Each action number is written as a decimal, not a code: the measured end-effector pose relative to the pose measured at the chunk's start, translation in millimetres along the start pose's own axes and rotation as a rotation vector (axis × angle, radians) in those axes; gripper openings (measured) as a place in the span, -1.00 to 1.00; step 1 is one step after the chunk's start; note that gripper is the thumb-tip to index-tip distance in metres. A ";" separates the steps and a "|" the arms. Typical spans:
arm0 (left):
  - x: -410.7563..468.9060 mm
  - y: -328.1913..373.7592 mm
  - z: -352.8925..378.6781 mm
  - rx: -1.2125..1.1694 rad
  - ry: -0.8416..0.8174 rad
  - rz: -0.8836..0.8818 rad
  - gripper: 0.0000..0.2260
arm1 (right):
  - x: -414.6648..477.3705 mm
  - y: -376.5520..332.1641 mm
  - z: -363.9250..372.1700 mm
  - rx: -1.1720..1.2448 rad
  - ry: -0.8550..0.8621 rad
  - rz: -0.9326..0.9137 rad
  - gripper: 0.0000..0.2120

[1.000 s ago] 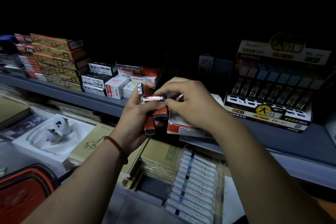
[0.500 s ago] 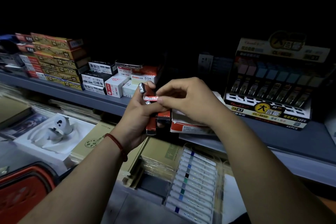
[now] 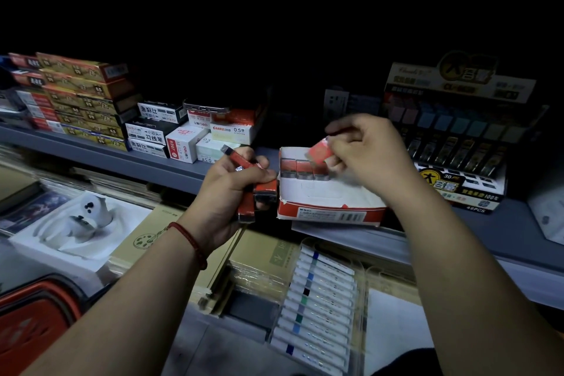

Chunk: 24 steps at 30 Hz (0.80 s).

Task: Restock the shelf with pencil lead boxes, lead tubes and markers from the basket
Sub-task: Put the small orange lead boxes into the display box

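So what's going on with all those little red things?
A person is filling a shop shelf. Their left hand grips a bunch of red lead tubes. Their right hand pinches a single tube over the back of an open red-and-white box that sits on the shelf. A short row of tubes stands at the box's back left, and the rest of it looks bare.

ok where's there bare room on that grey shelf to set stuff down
Most room: the open tray box, bare floor in front of its back row of red tubes. Bare grey shelf shows between the display carton and the pale item at the right edge. Narrow strip before the stacked boxes; that left end is crowded.
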<state>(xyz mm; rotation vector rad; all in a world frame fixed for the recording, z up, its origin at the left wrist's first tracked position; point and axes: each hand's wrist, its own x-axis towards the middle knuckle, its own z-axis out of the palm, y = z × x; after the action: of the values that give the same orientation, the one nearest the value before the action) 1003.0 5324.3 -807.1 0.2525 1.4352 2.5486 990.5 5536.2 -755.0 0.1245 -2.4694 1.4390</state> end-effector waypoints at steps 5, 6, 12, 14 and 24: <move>-0.1 -0.2 1.7 0.004 0.017 -0.006 -0.71 | 3.4 12.9 -16.9 -0.375 0.012 -0.025 -0.76; -0.2 -0.1 1.9 0.002 0.018 -0.008 -0.71 | 4.0 13.4 -16.6 -0.419 -0.007 -0.027 -0.76; -1.6 1.7 3.5 0.027 0.021 -0.010 -0.74 | 11.1 18.2 -0.1 -0.487 -0.078 -0.013 -0.73; -1.7 3.1 3.6 0.029 0.029 -0.018 -0.74 | 11.7 20.7 4.3 -0.494 -0.096 0.000 -0.70; -1.7 12.9 13.3 0.237 0.144 -0.102 -0.80 | 10.0 16.3 12.4 -0.793 -0.196 -0.012 -0.87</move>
<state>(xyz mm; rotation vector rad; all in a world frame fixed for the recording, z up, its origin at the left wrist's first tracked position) 1006.8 5328.3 -789.3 0.0302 1.7581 2.3571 975.1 5534.4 -771.6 0.1150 -2.9838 0.3696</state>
